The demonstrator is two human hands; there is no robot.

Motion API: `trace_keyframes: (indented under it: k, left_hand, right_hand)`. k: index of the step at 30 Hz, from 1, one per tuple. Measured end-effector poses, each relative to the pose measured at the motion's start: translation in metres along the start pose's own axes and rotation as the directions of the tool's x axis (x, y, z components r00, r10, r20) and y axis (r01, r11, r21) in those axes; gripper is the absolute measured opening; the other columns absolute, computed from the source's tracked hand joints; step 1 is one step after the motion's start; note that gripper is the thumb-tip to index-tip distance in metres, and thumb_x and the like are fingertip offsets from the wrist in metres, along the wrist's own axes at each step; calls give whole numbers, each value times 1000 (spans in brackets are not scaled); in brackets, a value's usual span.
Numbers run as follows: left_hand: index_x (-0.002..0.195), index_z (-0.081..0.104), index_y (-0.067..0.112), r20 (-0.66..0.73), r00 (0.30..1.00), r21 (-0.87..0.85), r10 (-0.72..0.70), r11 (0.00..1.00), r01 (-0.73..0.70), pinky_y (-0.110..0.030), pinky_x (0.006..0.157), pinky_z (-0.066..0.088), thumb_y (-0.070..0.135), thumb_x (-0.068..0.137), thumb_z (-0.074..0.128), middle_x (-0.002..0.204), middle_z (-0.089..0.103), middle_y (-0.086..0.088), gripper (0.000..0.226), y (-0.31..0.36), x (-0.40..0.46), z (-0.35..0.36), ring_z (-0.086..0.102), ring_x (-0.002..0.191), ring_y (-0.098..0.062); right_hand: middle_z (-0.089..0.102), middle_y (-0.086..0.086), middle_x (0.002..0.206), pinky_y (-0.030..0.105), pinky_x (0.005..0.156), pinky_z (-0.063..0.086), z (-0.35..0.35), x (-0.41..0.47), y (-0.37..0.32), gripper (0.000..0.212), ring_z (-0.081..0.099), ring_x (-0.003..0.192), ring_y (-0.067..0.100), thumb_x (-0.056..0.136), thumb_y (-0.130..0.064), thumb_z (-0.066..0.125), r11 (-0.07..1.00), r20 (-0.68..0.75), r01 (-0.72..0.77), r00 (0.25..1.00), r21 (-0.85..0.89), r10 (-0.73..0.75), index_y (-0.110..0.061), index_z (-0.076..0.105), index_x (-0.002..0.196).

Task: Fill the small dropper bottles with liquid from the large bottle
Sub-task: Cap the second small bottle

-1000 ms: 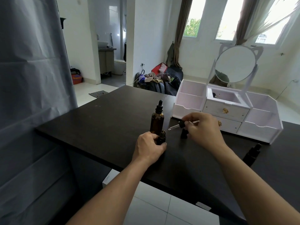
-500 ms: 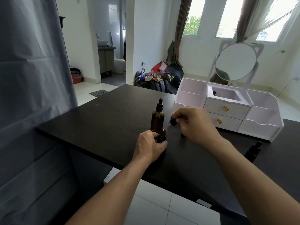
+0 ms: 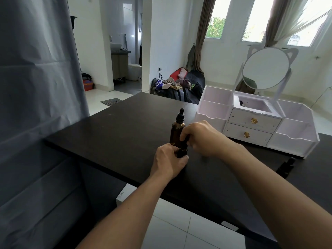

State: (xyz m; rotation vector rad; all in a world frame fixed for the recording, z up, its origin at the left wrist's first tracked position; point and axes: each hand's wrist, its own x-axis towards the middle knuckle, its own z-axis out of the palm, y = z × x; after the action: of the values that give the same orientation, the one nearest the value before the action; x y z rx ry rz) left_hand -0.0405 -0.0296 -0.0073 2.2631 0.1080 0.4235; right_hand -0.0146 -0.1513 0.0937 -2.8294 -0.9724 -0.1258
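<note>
- Left hand (image 3: pixel 168 159) grips a small dropper bottle (image 3: pixel 182 152) near the table's (image 3: pixel 111 135) front edge.
- Right hand (image 3: pixel 201 137) pinches its dropper cap on top.
- Large amber bottle (image 3: pixel 177 131) stands capped just behind; refilling seems unfinished.
- Another small bottle (image 3: pixel 285 168) lies well apart, right.

Daylight pours through the windows (image 3: pixel 255 24) upper right — blown out white (wide-angle bending at the edges), dark table (image 3: pixel 125 133) dim, hands slightly soft.
</note>
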Motion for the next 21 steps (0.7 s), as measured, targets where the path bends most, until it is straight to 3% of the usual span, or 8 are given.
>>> trace_keyframes:
  k: [5, 8, 12, 17, 21]
  left_hand:
    - [97, 74, 17, 3, 1000, -31, -16, 999, 17, -26, 79, 52, 34, 81, 74, 99, 67, 0, 24, 1, -1, -1, 64, 92, -14]
    - [95, 73, 17, 10, 1000, -41, -26, 999, 26, -24, 76, 50, 34, 80, 74, 98, 66, 1, 22, 1, -1, -1, 63, 91, -14]
    - [89, 73, 18, 9, 999, -55, -38, 998, 38, -24, 73, 49, 34, 80, 75, 93, 65, 2, 19, 1, -1, -1, 63, 87, -14]
    - [96, 75, 19, 13, 999, -70, -48, 996, 48, -23, 72, 48, 33, 79, 75, 88, 59, 8, 22, 1, 0, 0, 63, 86, -13]
    - [94, 75, 21, 27, 998, -80, -64, 995, 66, -23, 74, 48, 33, 79, 76, 89, 58, 9, 20, 1, 2, 1, 62, 88, -12]
  right_hand:
    - [61, 2, 95, 19, 61, 38, 2, 6, -3, 13, 55, 81, 18, 94, -20, 61, 997, 18, -18, 1000, -76, 20, -14, 66, 104]
    - [59, 2, 90, 22, 55, 35, 1, 7, -4, 20, 56, 77, 19, 95, -32, 59, 992, 24, -34, 999, -125, 37, -15, 64, 105]
    - [63, 2, 99, 20, 59, 36, 0, 6, -2, 24, 56, 83, 19, 89, -18, 64, 993, 49, -8, 999, -114, 13, -19, 64, 113]
    - [53, 0, 79, 24, 52, 32, 2, 7, 0, 20, 55, 72, 19, 95, -38, 57, 986, 34, -57, 997, -159, 63, -18, 59, 97]
    - [55, -3, 83, 20, 57, 34, 4, 3, 4, 19, 55, 75, 18, 89, -20, 64, 993, 33, -23, 999, -120, 27, -18, 65, 108]
